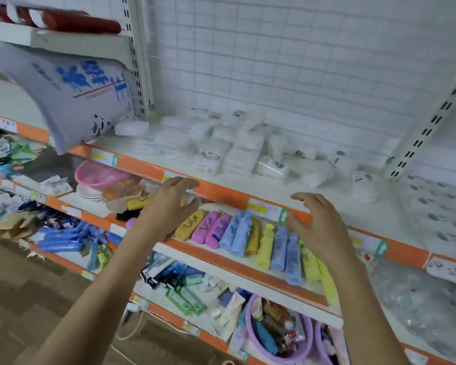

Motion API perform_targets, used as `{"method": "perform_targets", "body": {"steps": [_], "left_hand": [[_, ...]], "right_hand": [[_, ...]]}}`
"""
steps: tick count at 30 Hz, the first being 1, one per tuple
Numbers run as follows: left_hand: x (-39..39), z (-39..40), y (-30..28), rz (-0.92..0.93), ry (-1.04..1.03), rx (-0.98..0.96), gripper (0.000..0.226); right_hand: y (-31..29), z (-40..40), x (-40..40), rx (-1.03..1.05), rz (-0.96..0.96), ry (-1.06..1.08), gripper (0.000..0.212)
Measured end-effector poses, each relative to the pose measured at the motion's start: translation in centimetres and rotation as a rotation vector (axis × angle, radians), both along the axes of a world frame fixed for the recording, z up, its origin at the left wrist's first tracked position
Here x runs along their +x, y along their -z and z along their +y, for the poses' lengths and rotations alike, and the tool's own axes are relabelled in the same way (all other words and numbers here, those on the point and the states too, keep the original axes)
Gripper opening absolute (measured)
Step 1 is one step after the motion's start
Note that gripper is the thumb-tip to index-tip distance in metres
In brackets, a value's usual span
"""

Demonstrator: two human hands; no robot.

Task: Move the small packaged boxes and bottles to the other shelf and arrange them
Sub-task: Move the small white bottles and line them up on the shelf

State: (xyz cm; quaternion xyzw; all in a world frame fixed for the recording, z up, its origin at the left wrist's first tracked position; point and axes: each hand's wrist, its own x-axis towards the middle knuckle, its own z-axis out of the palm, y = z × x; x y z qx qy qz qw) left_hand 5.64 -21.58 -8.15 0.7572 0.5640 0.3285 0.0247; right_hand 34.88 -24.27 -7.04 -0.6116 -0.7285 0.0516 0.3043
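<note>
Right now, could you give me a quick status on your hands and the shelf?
Left hand, right hand open, empty. White packs piled on upper shelf. Nothing blocking.

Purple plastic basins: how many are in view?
2. One purple plastic basin, packed with goods, sits on the bottom shelf; the second is right of it, partly behind the right forearm. Others may be hidden.

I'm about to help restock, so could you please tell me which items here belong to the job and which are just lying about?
Job: white packs; white bottles; left hand; right hand.

Lying about: pastel cases; pink basin; purple basin; blue-printed bag.
</note>
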Motion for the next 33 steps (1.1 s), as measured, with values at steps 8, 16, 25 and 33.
{"method": "perform_targets", "body": {"steps": [8, 16, 25, 33], "left_hand": [[7.9, 16.2, -4.4, 0.04, 0.175, 0.033, 0.041], [14.8, 28.4, -4.5, 0.428, 0.265, -0.136, 0.076], [16.6, 31.4, -3.7, 0.472, 0.371, -0.308, 0.068], [16.0, 32.8, -7.3, 0.017, 0.568, -0.34, 0.063]], "right_hand": [[-3.7, 15.5, 6.0, 0.021, 0.037, 0.073, 0.036], [-2.3, 28.0, 8.1, -0.231, -0.183, 0.149, 0.05], [0.2, 31.2, 8.5, -0.345, -0.324, 0.17, 0.067], [-2.4, 29.6, 10.2, -0.3, 0.268, 0.132, 0.04]]}}
